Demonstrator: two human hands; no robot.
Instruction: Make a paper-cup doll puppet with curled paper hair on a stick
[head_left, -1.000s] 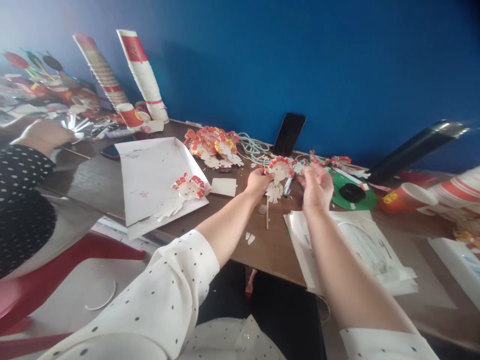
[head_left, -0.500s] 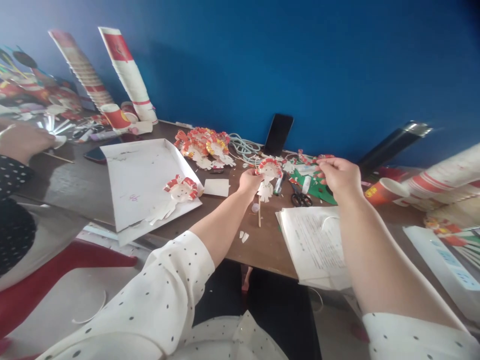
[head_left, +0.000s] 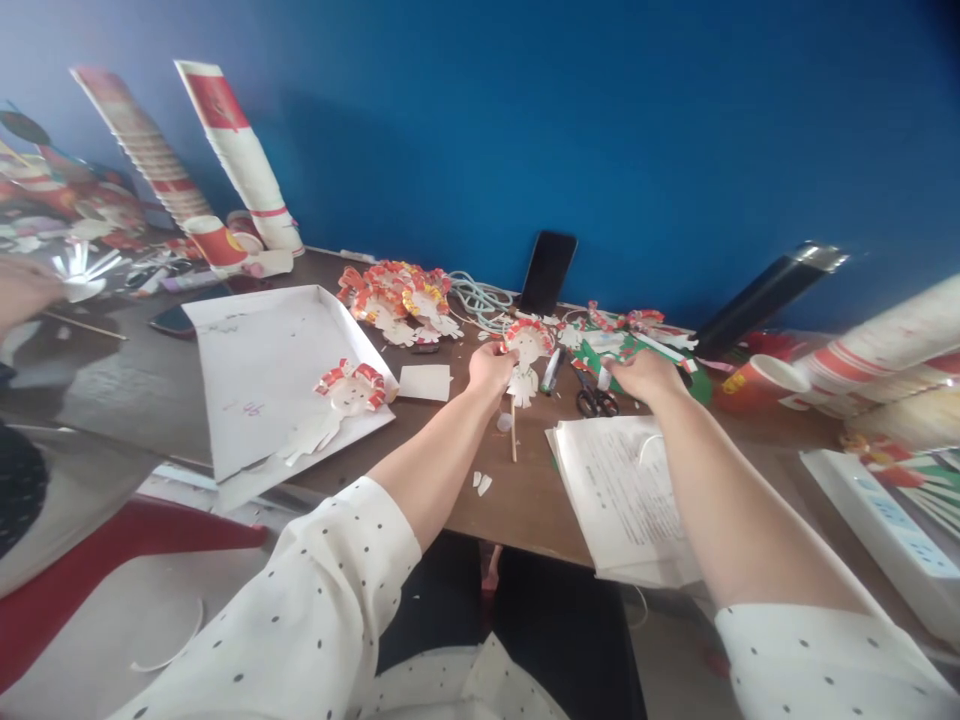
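My left hand [head_left: 491, 370] is closed on a paper doll [head_left: 529, 342] with curled red paper hair and a pale fringed body. A thin wooden stick [head_left: 514, 430] runs down below the doll. Over the green sheet [head_left: 637, 352], my right hand [head_left: 649, 378] has its fingertips closed at a small white tube [head_left: 604, 376]; part of the grip is hidden. Black-handled scissors [head_left: 598, 400] lie just left of that hand. Another red-haired paper doll [head_left: 351, 388] rests on the white paper tray [head_left: 262, 340].
Several finished paper dolls [head_left: 401, 295] are heaped near the wall. A phone [head_left: 549, 272] leans there. Printed sheets [head_left: 622, 490] lie at the table's front edge. Cup stacks [head_left: 240, 155] rise at left, and a black flask [head_left: 772, 295] lies at right. A co-worker's hand [head_left: 26, 290] shows far left.
My right hand has come down and left from above the red paper strips to the small white tube. My left hand keeps holding the doll. The view has shifted slightly.
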